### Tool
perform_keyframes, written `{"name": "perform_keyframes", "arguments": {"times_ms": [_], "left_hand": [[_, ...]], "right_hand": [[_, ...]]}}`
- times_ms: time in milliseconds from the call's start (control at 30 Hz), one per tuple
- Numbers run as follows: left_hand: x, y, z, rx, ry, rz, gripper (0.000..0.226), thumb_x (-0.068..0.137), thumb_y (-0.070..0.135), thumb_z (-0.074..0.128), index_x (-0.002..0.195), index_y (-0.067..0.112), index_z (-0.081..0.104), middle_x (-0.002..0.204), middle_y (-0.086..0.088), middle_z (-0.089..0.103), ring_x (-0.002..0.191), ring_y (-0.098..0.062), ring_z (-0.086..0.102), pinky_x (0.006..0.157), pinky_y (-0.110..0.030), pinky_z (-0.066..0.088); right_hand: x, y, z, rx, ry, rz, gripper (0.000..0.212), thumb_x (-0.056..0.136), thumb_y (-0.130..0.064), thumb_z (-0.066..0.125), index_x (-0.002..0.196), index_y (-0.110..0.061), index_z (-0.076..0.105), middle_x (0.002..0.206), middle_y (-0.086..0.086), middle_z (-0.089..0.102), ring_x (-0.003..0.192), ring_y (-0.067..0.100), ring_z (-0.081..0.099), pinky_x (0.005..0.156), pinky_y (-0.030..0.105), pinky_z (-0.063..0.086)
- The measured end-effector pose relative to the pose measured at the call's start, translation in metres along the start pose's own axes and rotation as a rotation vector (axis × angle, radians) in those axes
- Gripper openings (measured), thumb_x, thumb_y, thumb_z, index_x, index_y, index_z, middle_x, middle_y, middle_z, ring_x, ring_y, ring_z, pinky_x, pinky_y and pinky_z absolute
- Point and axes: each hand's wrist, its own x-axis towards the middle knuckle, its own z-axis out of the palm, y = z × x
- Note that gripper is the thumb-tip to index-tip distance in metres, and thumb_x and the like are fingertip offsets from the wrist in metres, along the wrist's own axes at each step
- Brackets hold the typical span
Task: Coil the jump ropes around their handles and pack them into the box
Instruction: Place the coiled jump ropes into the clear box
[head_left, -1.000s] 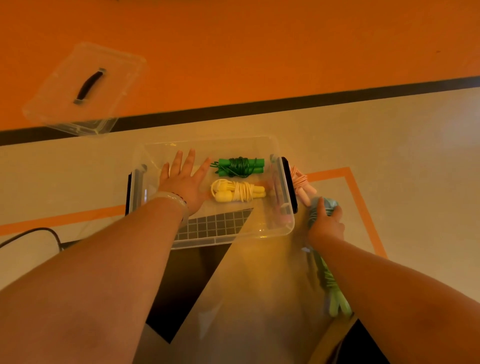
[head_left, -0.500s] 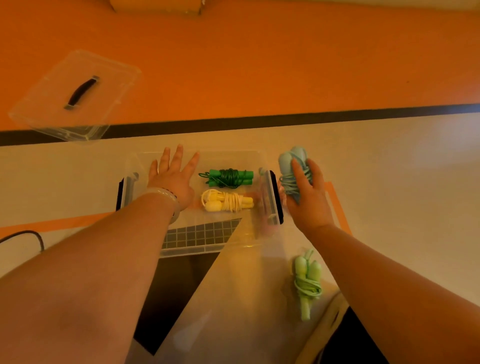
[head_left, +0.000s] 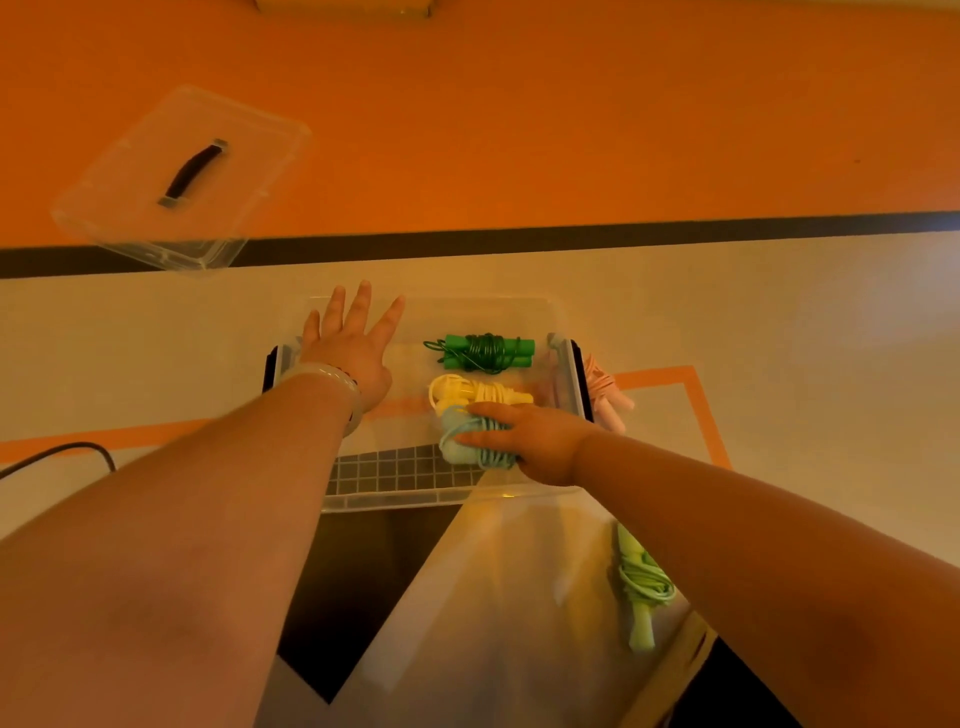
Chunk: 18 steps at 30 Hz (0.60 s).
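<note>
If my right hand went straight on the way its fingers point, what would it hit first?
Probably the left wrist: the right hand, gripping the light blue jump rope, points across the clear box toward it, though height is unclear.

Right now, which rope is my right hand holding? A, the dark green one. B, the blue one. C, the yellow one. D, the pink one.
B: the right hand grips the blue rope inside the box, just in front of the yellow rope.
</note>
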Motion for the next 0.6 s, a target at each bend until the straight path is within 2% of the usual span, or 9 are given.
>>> {"name": "perform_keyframes", "arguments": {"times_ms": [100, 167, 267, 433, 600], "left_hand": [[0.007, -0.005, 0.001, -0.005, -0.007, -0.002, 0.081, 0.097, 0.026, 0.042, 0.148, 0.038, -0.019, 0.158, -0.002, -0.027, 0.146, -0.028, -0.020, 0.118, -0.047, -0.003], [0.012, -0.005, 0.002, -0.013, -0.016, 0.001, 0.081, 0.097, 0.025, 0.042, 0.148, 0.039, -0.019, 0.158, -0.001, -0.027, 0.146, -0.028, -0.020, 0.118, -0.047, -0.003], [0.017, -0.003, 0.003, -0.038, -0.039, 0.013, 0.081, 0.096, 0.025, 0.042, 0.148, 0.039, -0.019, 0.159, 0.000, -0.025, 0.147, -0.027, -0.018, 0.118, -0.047, -0.003], [0.021, -0.001, 0.004, -0.067, -0.005, 0.002, 0.078, 0.097, 0.026, 0.042, 0.150, 0.038, -0.014, 0.160, 0.001, -0.018, 0.147, -0.027, -0.014, 0.118, -0.046, -0.001], [0.020, 0.003, 0.004, -0.099, 0.024, -0.009, 0.077, 0.096, 0.029, 0.044, 0.151, 0.038, -0.009, 0.162, 0.001, -0.012, 0.148, -0.028, -0.011, 0.118, -0.045, 0.003]], "right_hand": [[0.013, -0.001, -0.003, -0.082, -0.078, -0.027, 0.080, 0.095, -0.004, 0.051, 0.151, -0.042, 0.008, 0.162, -0.009, -0.004, 0.145, 0.029, 0.019, 0.110, 0.043, 0.033], [0.017, 0.000, -0.002, -0.159, -0.099, -0.031, 0.084, 0.093, -0.005, 0.056, 0.152, -0.041, 0.007, 0.162, -0.010, -0.005, 0.147, 0.028, 0.013, 0.110, 0.046, 0.032], [0.022, 0.001, 0.007, -0.256, -0.119, -0.031, 0.082, 0.093, -0.013, 0.058, 0.152, -0.042, 0.008, 0.161, -0.007, -0.012, 0.149, 0.029, 0.000, 0.115, 0.050, 0.021], [0.030, 0.004, 0.013, -0.233, -0.070, 0.058, 0.075, 0.096, -0.018, 0.056, 0.151, -0.044, 0.012, 0.160, -0.003, -0.018, 0.148, 0.032, -0.007, 0.116, 0.052, 0.015], [0.032, 0.006, 0.016, -0.221, -0.110, 0.056, 0.082, 0.095, -0.015, 0.056, 0.150, -0.046, 0.004, 0.158, -0.003, -0.025, 0.147, 0.030, -0.016, 0.117, 0.051, 0.009]]}}
